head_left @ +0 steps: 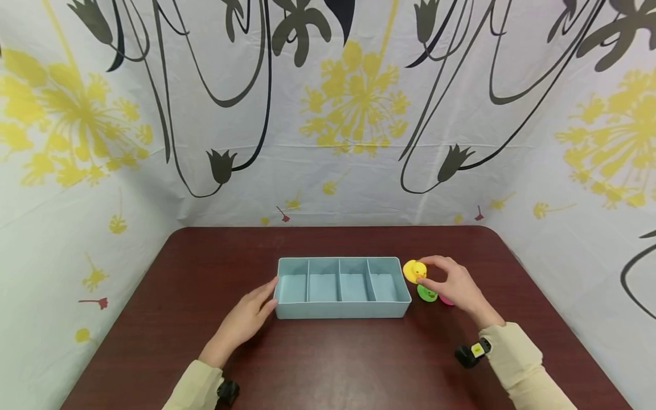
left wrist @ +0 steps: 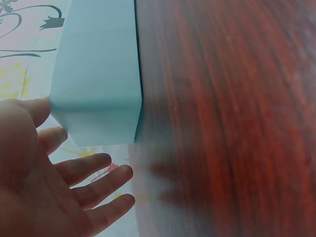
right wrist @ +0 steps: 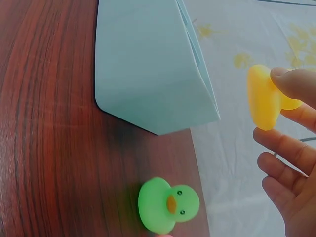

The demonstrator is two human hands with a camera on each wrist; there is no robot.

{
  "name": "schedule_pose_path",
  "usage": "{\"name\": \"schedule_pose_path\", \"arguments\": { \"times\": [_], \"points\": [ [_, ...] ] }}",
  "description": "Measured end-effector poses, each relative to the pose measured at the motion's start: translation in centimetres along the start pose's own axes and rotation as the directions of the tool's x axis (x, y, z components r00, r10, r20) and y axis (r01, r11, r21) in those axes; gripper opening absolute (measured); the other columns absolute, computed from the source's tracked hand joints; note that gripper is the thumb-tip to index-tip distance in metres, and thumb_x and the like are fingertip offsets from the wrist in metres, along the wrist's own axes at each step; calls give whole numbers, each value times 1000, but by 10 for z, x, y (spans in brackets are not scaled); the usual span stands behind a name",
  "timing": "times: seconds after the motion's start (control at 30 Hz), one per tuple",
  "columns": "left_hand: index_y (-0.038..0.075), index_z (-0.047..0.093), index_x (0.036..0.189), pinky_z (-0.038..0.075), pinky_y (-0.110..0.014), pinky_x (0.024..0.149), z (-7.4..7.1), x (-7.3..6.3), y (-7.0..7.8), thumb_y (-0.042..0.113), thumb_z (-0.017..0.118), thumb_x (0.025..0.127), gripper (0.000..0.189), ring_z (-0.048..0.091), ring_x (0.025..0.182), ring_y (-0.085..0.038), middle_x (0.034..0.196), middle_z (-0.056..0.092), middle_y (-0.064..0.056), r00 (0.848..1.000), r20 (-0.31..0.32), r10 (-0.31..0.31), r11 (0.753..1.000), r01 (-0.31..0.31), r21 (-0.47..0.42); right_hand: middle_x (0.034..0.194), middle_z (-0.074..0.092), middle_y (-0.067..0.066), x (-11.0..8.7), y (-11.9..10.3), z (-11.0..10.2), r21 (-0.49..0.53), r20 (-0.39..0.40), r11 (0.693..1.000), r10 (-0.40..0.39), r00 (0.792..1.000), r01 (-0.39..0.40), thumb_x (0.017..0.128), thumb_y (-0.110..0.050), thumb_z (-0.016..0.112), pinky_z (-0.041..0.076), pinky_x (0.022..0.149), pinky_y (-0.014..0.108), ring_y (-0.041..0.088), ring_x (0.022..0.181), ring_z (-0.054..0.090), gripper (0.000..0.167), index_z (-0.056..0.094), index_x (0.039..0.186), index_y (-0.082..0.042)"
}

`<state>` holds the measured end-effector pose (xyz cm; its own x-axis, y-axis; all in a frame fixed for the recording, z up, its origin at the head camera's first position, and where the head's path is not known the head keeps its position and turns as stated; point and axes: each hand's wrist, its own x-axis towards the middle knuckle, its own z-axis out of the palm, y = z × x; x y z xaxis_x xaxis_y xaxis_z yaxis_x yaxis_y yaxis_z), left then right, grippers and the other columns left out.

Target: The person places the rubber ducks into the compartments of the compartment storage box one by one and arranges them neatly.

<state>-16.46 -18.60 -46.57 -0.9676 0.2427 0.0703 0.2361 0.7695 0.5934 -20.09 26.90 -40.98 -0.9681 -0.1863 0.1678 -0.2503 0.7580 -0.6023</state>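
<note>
Right-hand grip (head_left: 456, 285) pinched yellow duck (head_left: 411, 272) beside tray (head_left: 340, 311); probably light, squishy, best held round body. Left-hand grip (head_left: 243, 319) relaxed, touching tray.

Bright, even light. Pale glare on surface (head_left: 338, 364), near middle; soft shadow beside tray (head_left: 340, 311), right end. Wrist views hazy, slightly soft.

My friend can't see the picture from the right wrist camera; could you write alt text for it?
A right hand pinches a yellow toy duck between thumb and finger. An orange-beaked green toy duck sits on a dark reddish table, near the end of a pale blue box; a white patterned cloth shows behind.
</note>
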Motion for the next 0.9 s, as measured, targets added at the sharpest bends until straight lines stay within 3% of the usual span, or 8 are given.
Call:
{"name": "schedule_pose_path", "arguments": {
  "times": [0.3,0.57,0.9],
  "points": [
    [23,30,151,35,-55,106,-1,-1,1,32,51,99,57,40,135,-34,149,41,-12,1000,-9,-6,1000,6,-7,126,56,13,5,-6,12,39,37,999,8,999,-9,84,-41,72,44,93,60,36,118,46,50,60,123,-13],
    [23,30,151,35,-55,106,-1,-1,2,32,52,99,57,41,135,-34,149,41,-12,1000,-8,-15,1000,15,-7,121,60,10,8,-13,22,54,39,998,-37,999,35,83,-39,73,49,88,54,30,112,50,47,62,121,-13],
    [24,29,151,36,-55,105,1,0,2,33,51,99,57,42,134,-34,148,42,-12,999,-8,-34,999,34,5,118,63,11,12,-19,37,48,21,994,-98,995,97,81,-31,76,46,92,56,33,110,53,45,64,119,-10]
  ]
}}
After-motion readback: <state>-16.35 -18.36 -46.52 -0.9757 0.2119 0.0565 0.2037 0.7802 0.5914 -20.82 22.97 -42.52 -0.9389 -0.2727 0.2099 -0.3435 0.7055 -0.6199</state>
